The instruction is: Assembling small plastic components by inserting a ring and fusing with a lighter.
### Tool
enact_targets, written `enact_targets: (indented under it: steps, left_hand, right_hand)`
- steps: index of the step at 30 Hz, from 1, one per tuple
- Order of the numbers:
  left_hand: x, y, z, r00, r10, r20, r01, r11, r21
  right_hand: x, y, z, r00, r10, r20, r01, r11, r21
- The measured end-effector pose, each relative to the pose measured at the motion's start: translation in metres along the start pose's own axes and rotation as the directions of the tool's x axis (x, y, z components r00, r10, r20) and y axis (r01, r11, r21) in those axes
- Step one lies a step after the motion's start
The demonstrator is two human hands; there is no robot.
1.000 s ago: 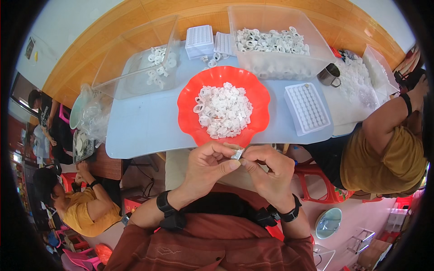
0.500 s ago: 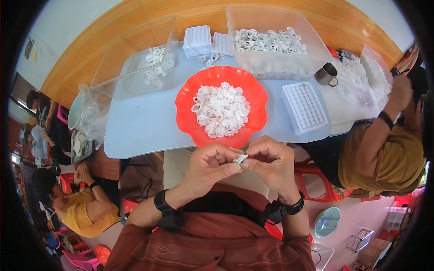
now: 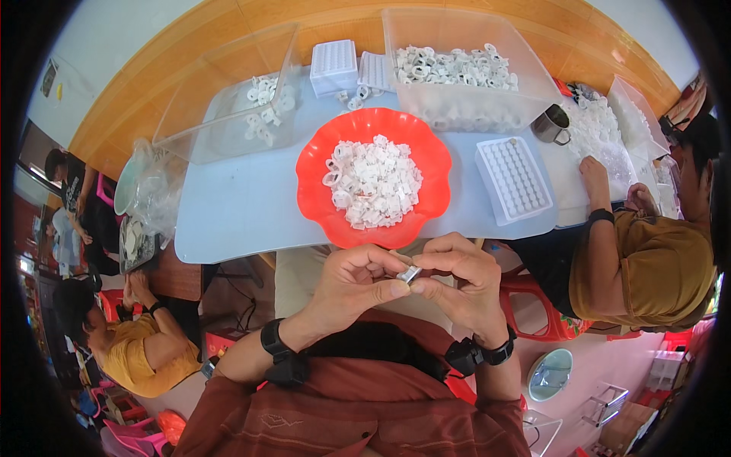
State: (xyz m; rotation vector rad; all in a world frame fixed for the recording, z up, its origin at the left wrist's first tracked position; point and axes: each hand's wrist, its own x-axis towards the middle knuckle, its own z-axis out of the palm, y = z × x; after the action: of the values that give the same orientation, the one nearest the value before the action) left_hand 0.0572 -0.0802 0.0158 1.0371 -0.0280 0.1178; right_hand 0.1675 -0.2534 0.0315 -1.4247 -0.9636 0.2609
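Observation:
Between my two hands I hold a small white plastic part [image 3: 410,273] with a shiny, silvery face. Thumb and fingertips of my left hand [image 3: 358,276] pinch it from one side, and my right hand [image 3: 460,276] grips it from the other. Both hands are just in front of the table's near edge. Beyond them a red scalloped bowl [image 3: 314,199] is heaped with small white plastic parts [image 3: 377,183]. The far side of the held part is hidden by my fingers.
A clear bin [image 3: 221,107] with a few white ring parts stands back left; a fuller bin [image 3: 472,107] stands back right. White trays [image 3: 514,183] and a metal mug [image 3: 550,124] share the blue table [image 3: 236,206]. Co-workers sit left [image 3: 145,350] and right [image 3: 640,263].
My hands have turned the small part slightly, so its silvery face shows more. The co-worker on the right has lowered a raised arm toward the white parts on the table.

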Motion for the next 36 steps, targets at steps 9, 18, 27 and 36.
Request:
enact_targets:
  steps: [9, 18, 27, 36]
  left_hand:
    - [-0.002, 0.002, 0.001, 0.999, 0.033, -0.010, -0.032, 0.994, 0.108]
    - [-0.003, 0.001, 0.000, 0.998, 0.069, -0.009, -0.067, 0.988, 0.139]
    - [-0.002, -0.001, -0.002, 0.998, 0.063, 0.007, -0.063, 0.989, 0.130]
    - [-0.010, 0.003, -0.006, 0.996, 0.008, -0.086, -0.004, 0.999, 0.049]
  right_hand:
    - [-0.007, 0.005, 0.009, 0.995, -0.056, -0.083, 0.048, 0.995, -0.090]
    - [-0.011, 0.010, 0.017, 0.987, -0.060, -0.147, 0.055, 0.998, -0.033]
    - [-0.013, 0.015, 0.016, 0.987, -0.012, -0.162, 0.025, 0.996, 0.081]
    - [0.011, -0.007, -0.004, 0.998, -0.030, -0.059, 0.027, 0.999, -0.039]
